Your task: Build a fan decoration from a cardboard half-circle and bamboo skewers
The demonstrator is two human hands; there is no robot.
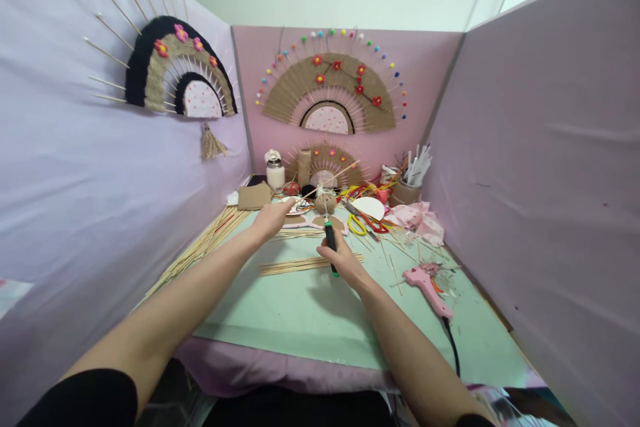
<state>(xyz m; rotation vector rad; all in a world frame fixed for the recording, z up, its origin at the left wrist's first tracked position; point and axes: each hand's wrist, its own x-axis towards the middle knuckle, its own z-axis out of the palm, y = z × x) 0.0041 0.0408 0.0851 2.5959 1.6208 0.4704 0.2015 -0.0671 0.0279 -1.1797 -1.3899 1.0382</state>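
My left hand (274,217) is closed around one end of a thin wooden stick (343,172), which slants up and to the right over the table. Lower and to the right, my right hand (343,257) grips a tool with a black and green handle (331,240). Its metal end points away from me toward a ball of twine (326,202); I cannot tell what kind of tip it has. Beneath the right hand, a small bundle of wooden sticks (287,267) lies crosswise on the green table top (280,310).
Long sticks (200,247) line the left side. A pink glue gun (427,287) with a black cord lies right, near yellow-handled scissors (357,224) and crumpled pink paper (417,221). Behind stand a white bottle (275,175) and a holder with white sticks (406,193). Fan-shaped decorations (330,73) hang on the partitions.
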